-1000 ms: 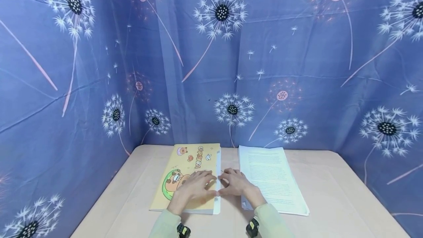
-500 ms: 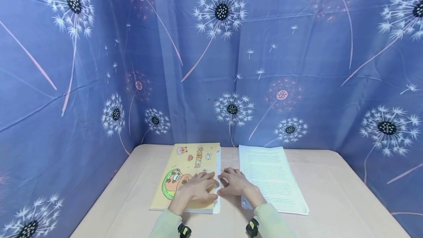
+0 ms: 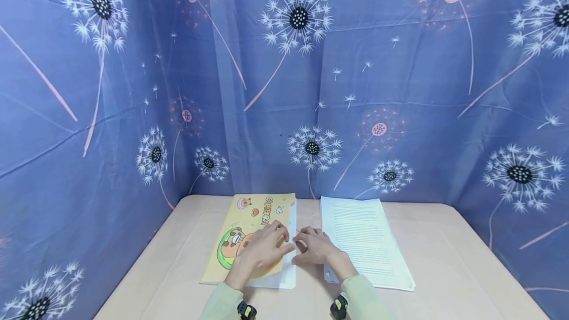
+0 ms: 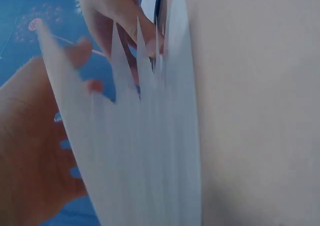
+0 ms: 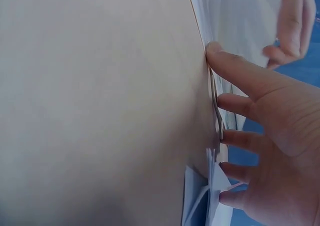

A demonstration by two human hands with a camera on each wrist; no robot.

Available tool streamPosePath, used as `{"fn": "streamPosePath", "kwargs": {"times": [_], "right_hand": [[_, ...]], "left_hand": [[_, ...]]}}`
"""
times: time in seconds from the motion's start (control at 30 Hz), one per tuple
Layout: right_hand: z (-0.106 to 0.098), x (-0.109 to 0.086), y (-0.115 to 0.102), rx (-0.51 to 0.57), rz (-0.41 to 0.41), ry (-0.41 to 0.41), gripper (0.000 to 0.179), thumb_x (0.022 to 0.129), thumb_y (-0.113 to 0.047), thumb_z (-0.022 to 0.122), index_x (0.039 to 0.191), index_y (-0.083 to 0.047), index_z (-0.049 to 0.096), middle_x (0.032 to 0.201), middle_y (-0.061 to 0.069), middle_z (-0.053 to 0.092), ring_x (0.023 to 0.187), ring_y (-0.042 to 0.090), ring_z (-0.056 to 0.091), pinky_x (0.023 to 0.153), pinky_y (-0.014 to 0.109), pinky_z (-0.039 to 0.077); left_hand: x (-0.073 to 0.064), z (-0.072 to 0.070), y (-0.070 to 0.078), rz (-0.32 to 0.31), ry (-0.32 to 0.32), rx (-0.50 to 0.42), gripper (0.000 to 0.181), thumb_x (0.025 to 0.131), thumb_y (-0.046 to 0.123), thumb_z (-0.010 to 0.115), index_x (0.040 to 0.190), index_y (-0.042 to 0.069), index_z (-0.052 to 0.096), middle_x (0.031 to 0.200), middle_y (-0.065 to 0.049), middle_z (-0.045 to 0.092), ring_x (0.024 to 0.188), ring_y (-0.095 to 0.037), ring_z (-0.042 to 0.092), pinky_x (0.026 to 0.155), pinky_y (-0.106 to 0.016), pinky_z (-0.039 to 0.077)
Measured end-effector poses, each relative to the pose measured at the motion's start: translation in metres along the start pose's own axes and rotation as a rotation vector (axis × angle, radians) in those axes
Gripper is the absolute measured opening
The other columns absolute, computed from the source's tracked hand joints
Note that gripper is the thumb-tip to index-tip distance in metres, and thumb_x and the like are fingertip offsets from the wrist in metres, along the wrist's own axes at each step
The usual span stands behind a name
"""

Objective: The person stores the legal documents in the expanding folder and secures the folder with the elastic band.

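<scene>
A yellow book (image 3: pixel 242 216) with cartoon capybaras and the word CAPIBARA lies on the left of the table. My left hand (image 3: pixel 263 248) holds its right edge, the cover there lifted. Beneath, white pages (image 4: pixel 150 156) stand fanned apart in the left wrist view, partly hiding that hand's fingers. Beside it is my right hand (image 3: pixel 317 248), fingers bent, its thumb (image 5: pixel 235 65) and fingertips at the book's right edge. How firmly they press cannot be seen. The right forearm passes over a printed paper stack (image 3: pixel 362 231).
The pale table (image 3: pixel 449 256) ends at a blue dandelion-print curtain (image 3: pixel 275 78) at the back and sides. In the right wrist view, a few folded sheet corners (image 5: pixel 200 196) stick out near the right hand's fingers. Each wrist wears a black device (image 3: pixel 246 310).
The left hand has raised the book's right edge and shifted slightly left and up, so more white page shows beneath the cover. The right hand stays nearly in place.
</scene>
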State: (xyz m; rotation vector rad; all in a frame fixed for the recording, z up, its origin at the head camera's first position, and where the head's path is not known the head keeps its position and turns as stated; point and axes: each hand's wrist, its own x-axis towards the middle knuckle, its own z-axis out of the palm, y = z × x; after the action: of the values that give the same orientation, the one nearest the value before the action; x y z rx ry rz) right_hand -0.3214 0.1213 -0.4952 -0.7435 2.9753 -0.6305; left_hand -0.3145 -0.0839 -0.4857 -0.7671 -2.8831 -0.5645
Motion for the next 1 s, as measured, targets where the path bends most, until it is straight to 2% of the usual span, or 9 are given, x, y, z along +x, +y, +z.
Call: {"fn": "streamPosePath", "kwargs": {"times": [0.1, 0.2, 0.37, 0.5, 0.6, 0.7, 0.8, 0.87, 1.0], "right_hand": [[0.000, 0.000, -0.001, -0.003, 0.005, 0.001, 0.060, 0.074, -0.047, 0.081, 0.123, -0.015, 0.067, 0.138, 0.018, 0.054, 0.127, 0.049, 0.046, 0.105, 0.069, 0.032], [0.000, -0.001, -0.001, -0.008, 0.012, 0.000, 0.061, 0.074, -0.047, 0.081, 0.124, -0.015, 0.067, 0.139, 0.018, 0.054, 0.127, 0.048, 0.046, 0.105, 0.068, 0.033], [0.001, 0.000, 0.000, -0.007, 0.013, 0.000, 0.061, 0.074, -0.048, 0.081, 0.124, -0.015, 0.067, 0.138, 0.017, 0.054, 0.127, 0.048, 0.047, 0.106, 0.067, 0.034], [0.002, 0.000, 0.000, -0.003, 0.011, 0.001, 0.061, 0.074, -0.047, 0.081, 0.124, -0.015, 0.067, 0.138, 0.016, 0.054, 0.126, 0.047, 0.047, 0.106, 0.066, 0.034], [0.003, 0.001, 0.001, 0.001, 0.017, -0.001, 0.061, 0.074, -0.047, 0.081, 0.123, -0.015, 0.067, 0.138, 0.016, 0.054, 0.127, 0.047, 0.046, 0.107, 0.065, 0.033], [0.002, 0.001, 0.001, 0.008, 0.017, 0.000, 0.060, 0.074, -0.046, 0.081, 0.123, -0.015, 0.067, 0.139, 0.016, 0.053, 0.127, 0.047, 0.046, 0.107, 0.065, 0.033], [0.002, 0.001, 0.001, 0.016, 0.019, -0.001, 0.059, 0.074, -0.046, 0.081, 0.123, -0.016, 0.067, 0.140, 0.016, 0.053, 0.128, 0.047, 0.045, 0.108, 0.065, 0.032], [0.002, 0.001, 0.002, 0.021, 0.021, -0.001, 0.059, 0.074, -0.046, 0.081, 0.123, -0.016, 0.067, 0.140, 0.016, 0.053, 0.128, 0.047, 0.045, 0.108, 0.066, 0.032], [0.003, 0.001, 0.002, 0.023, 0.027, -0.006, 0.059, 0.074, -0.046, 0.081, 0.123, -0.016, 0.067, 0.141, 0.016, 0.052, 0.129, 0.047, 0.045, 0.108, 0.066, 0.031]], "left_hand": [[0.002, -0.003, 0.003, -0.042, 0.065, -0.025, 0.016, 0.094, 0.045, 0.059, 0.092, 0.030, 0.061, 0.113, 0.009, 0.055, 0.100, -0.013, 0.054, 0.082, -0.039, 0.047], [0.004, -0.007, 0.003, -0.056, 0.092, -0.013, 0.009, 0.088, 0.035, 0.063, 0.091, 0.026, 0.061, 0.105, 0.009, 0.052, 0.091, -0.011, 0.051, 0.073, -0.032, 0.045], [0.004, -0.013, 0.001, -0.061, 0.086, -0.007, 0.026, 0.082, 0.029, 0.064, 0.107, 0.021, 0.065, 0.100, 0.006, 0.052, 0.084, -0.010, 0.050, 0.065, -0.028, 0.043], [0.003, -0.018, 0.001, -0.084, 0.104, -0.028, 0.046, 0.083, 0.029, 0.064, 0.128, 0.019, 0.061, 0.101, 0.003, 0.054, 0.082, -0.012, 0.053, 0.064, -0.032, 0.046], [0.002, -0.024, 0.001, -0.119, 0.100, -0.052, 0.054, 0.085, 0.030, 0.063, 0.137, 0.016, 0.056, 0.107, -0.001, 0.058, 0.086, -0.017, 0.059, 0.068, -0.039, 0.050], [0.001, -0.031, 0.001, -0.157, 0.098, -0.087, 0.056, 0.086, 0.031, 0.061, 0.139, 0.012, 0.056, 0.115, -0.007, 0.062, 0.095, -0.025, 0.065, 0.077, -0.047, 0.053], [-0.001, -0.038, 0.000, -0.189, 0.109, -0.119, 0.053, 0.087, 0.031, 0.060, 0.136, 0.011, 0.060, 0.124, -0.009, 0.064, 0.102, -0.028, 0.066, 0.083, -0.048, 0.053], [-0.002, -0.042, -0.001, -0.210, 0.116, -0.137, 0.051, 0.086, 0.033, 0.059, 0.133, 0.013, 0.063, 0.127, -0.007, 0.065, 0.103, -0.027, 0.067, 0.083, -0.045, 0.054], [-0.006, -0.051, -0.004, -0.235, 0.115, -0.202, 0.049, 0.087, 0.033, 0.059, 0.133, 0.014, 0.064, 0.124, -0.005, 0.069, 0.094, -0.020, 0.070, 0.071, -0.035, 0.054]]}}
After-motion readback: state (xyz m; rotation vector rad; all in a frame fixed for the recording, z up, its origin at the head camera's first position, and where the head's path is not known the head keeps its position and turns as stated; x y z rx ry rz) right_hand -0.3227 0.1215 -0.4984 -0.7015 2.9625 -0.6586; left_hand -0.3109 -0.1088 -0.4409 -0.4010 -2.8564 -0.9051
